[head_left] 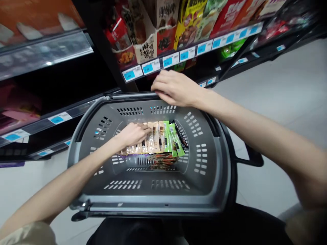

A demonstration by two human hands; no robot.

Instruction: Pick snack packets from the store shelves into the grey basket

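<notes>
A grey shopping basket (199,185) with slotted walls stands in front of me. My left hand (135,133) reaches down inside it, fingers bent and closed over a row of small tan snack packets (154,137); its fingertips are partly hidden. Right of these lie green snack packets (175,141) and a dark packet (182,134) against the basket's end. Nearer me on the basket floor is a bunch of thin brownish-red packets (163,160). My right hand (176,86) is closed over the basket's far rim, below the shelf labels.
A shelf with blue-and-white price labels (150,66) holds a printed carton (145,46) and bagged snacks (190,23) just beyond the basket. Another shelf edge (61,118) runs along the left. The basket's black handle (251,158) juts out right over the pale floor (288,112).
</notes>
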